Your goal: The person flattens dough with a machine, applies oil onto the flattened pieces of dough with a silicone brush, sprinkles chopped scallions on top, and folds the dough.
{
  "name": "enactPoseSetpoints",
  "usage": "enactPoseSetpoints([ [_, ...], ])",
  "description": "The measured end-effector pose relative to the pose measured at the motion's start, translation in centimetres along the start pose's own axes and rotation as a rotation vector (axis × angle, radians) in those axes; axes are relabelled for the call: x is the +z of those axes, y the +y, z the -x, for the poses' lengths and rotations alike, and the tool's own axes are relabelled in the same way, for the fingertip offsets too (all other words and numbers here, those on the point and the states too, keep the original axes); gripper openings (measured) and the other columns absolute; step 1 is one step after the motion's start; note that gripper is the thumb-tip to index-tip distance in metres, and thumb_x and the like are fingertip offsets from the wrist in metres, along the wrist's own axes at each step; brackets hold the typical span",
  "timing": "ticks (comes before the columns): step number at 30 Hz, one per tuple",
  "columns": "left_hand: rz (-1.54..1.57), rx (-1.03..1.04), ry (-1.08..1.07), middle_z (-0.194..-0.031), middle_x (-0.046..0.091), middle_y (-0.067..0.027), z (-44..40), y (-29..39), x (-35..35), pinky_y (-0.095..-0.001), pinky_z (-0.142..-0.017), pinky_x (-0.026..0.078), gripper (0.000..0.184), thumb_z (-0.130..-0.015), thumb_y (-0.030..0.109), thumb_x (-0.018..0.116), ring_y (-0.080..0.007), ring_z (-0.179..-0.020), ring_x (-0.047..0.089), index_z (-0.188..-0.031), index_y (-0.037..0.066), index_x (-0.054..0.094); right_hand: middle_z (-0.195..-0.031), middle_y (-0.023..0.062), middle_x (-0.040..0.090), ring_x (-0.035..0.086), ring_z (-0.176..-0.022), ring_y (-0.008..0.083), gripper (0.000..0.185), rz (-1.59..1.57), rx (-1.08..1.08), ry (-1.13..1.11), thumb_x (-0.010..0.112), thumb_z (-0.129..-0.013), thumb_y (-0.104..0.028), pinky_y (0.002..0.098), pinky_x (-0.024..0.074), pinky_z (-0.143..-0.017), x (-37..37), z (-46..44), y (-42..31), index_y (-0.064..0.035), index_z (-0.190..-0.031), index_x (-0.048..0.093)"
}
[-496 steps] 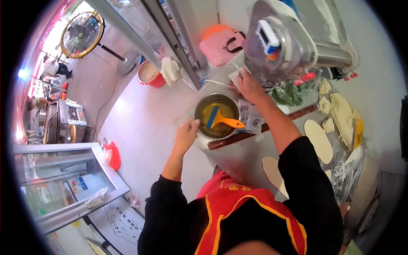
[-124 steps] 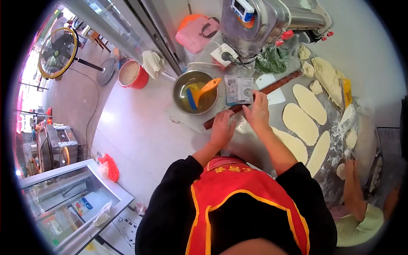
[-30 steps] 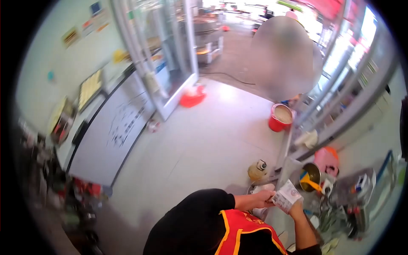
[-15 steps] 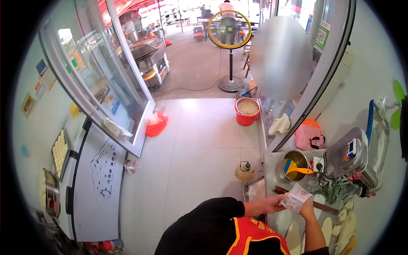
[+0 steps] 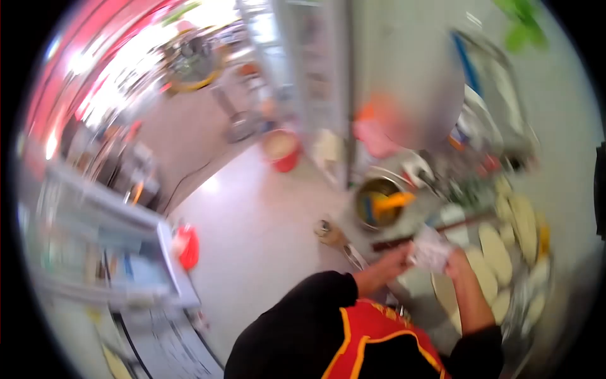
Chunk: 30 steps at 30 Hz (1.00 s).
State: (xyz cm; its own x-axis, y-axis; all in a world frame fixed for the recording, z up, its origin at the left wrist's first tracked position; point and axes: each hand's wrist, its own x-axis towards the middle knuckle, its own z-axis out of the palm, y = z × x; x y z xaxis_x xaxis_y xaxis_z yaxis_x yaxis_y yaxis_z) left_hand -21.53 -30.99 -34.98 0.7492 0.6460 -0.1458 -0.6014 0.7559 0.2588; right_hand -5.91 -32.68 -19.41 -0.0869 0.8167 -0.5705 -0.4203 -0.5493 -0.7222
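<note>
Between my two hands is a white printed packet (image 5: 432, 250), blurred by motion. My left hand (image 5: 392, 264) grips its left edge, and my right hand (image 5: 456, 261) holds its right side. Just behind the packet, a dark red rolling pin (image 5: 392, 242) lies across the worktop. A metal pot (image 5: 360, 208) with yellowish liquid stands beyond the pin, and an orange brush with a blue head (image 5: 392, 202) rests in it. Flat pale dough pieces (image 5: 495, 252) lie to the right of my right hand.
A steel machine (image 5: 499, 126), partly blurred, stands at the back right, with greens (image 5: 466, 194) before it. A red bucket (image 5: 281, 151) and a red bag (image 5: 188, 246) are on the floor. A glass door (image 5: 107, 240) is at the left; a pink bag (image 5: 377, 134) lies behind the pot.
The view has swung right toward the worktop, so the doorway and fan now appear farther left. Both hands still hold the packet, which was on the worktop by the rolling pin in the 4.1-second-old frame.
</note>
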Motion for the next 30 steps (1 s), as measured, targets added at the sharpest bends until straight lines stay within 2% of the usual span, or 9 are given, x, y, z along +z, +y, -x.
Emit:
enactPoseSetpoints([
  [3, 0.241, -0.328, 0.233, -0.115, 0.057, -0.0091, -1.7, 1.1, 3.4, -0.0343, -0.094, 0.046, 0.03, -0.093, 0.02, 0.051, -0.02, -0.106, 0.055, -0.119, 0.004, 0.051, -0.095, 0.0102, 0.064, 0.063, -0.085, 0.02, 0.022, -0.108, -0.06, 0.169, 0.058, -0.081, -0.004, 0.0302, 0.0528, -0.078, -3.8, 0.2, 0.0, 0.0007, -0.102, 0.06],
  [6, 0.275, -0.289, 0.334, -0.11, 0.06, -0.0121, -4.2, 1.6, 2.4, -0.0317, -0.09, 0.049, 0.025, -0.091, 0.011, 0.049, -0.0229, -0.102, 0.058, -0.114, 0.001, 0.053, -0.091, 0.0104, 0.061, 0.061, -0.076, 0.0152, 0.019, -0.417, -0.197, 0.345, 0.055, -0.082, 0.006, 0.0224, 0.0533, -0.068, -5.5, 5.8, -0.7, 0.0069, -0.1, 0.058],
  [9, 0.245, -0.204, 0.468, -0.107, 0.062, -0.0128, -5.3, 2.6, 6.0, -0.0336, -0.083, 0.053, 0.022, -0.091, 0.01, 0.048, -0.0236, -0.097, 0.061, -0.109, 0.0, 0.056, -0.09, 0.0114, 0.061, 0.061, -0.075, 0.0143, 0.018, -0.519, -0.452, 0.163, 0.054, -0.081, 0.007, 0.0219, 0.0533, -0.067, -13.2, 7.4, 2.1, 0.0086, -0.1, 0.057],
  [12, 0.2, -0.141, 0.55, -0.102, 0.063, -0.0133, -8.1, 3.4, 3.7, -0.035, -0.078, 0.055, 0.02, -0.09, 0.009, 0.048, -0.0247, -0.092, 0.063, -0.105, -0.001, 0.057, -0.083, 0.0072, 0.057, 0.054, -0.067, 0.0113, 0.014, -0.742, -0.407, 0.51, 0.052, -0.078, 0.01, 0.0194, 0.0504, -0.062, -18.7, 10.1, 3.1, 0.0067, -0.092, 0.055],
  [14, 0.11, -0.07, 0.648, -0.1, 0.064, -0.0137, -9.2, 4.3, 3.4, -0.0349, -0.077, 0.056, 0.019, -0.089, 0.007, 0.048, -0.0251, -0.091, 0.064, -0.104, -0.002, 0.057, -0.082, 0.0069, 0.055, 0.052, -0.062, 0.0096, 0.016, -1.007, -0.431, 0.435, 0.05, -0.078, 0.011, 0.0143, 0.0472, -0.055, -27.0, 11.1, 6.1, 0.0068, -0.093, 0.053],
  [19, 0.082, -0.039, 0.635, -0.096, 0.066, -0.0135, -9.0, 7.9, 4.1, -0.0336, -0.074, 0.057, 0.018, -0.085, 0.003, 0.05, -0.0243, -0.087, 0.065, -0.1, -0.002, 0.058, -0.082, 0.0082, 0.055, 0.054, -0.067, 0.0129, 0.015, -0.846, -0.696, 1.063, 0.047, -0.086, 0.006, 0.0179, 0.0513, -0.059, -40.4, 13.6, 8.6, 0.0065, -0.1, 0.053],
  [23, -0.051, 0.079, 0.687, -0.093, 0.066, -0.0116, -8.5, 9.4, 4.4, -0.0294, -0.07, 0.057, 0.016, -0.087, 0.004, 0.051, -0.0202, -0.082, 0.066, -0.101, -0.004, 0.056, -0.077, 0.0073, 0.056, 0.055, -0.064, 0.0149, 0.015, -0.863, -0.794, 1.324, 0.048, -0.088, 0.0, 0.0207, 0.0506, -0.061, -39.8, 8.9, 5.8, 0.0042, -0.101, 0.055],
  [26, -0.131, 0.088, 0.797, -0.092, 0.067, -0.0113, -8.5, 9.3, 4.3, -0.0284, -0.069, 0.057, 0.016, -0.087, 0.003, 0.051, -0.02, -0.08, 0.067, -0.1, -0.003, 0.057, -0.082, 0.008, 0.062, 0.054, -0.064, 0.0126, 0.015, -0.64, -0.582, 1.082, 0.056, -0.081, 0.003, 0.0223, 0.0417, -0.053, -32.1, 4.9, 0.6, 0.0038, -0.095, 0.061],
  [30, -0.037, 0.068, 0.758, -0.093, 0.067, -0.0111, -8.4, 9.1, 2.6, -0.0278, -0.071, 0.057, 0.016, -0.087, 0.003, 0.051, -0.0202, -0.082, 0.066, -0.1, -0.003, 0.057, -0.09, 0.0097, 0.062, 0.059, -0.074, 0.016, 0.018, -0.496, -0.858, 0.539, 0.05, -0.086, 0.004, 0.0242, 0.0495, -0.063, -42.0, 5.4, 4.3, 0.0057, -0.102, 0.06],
])
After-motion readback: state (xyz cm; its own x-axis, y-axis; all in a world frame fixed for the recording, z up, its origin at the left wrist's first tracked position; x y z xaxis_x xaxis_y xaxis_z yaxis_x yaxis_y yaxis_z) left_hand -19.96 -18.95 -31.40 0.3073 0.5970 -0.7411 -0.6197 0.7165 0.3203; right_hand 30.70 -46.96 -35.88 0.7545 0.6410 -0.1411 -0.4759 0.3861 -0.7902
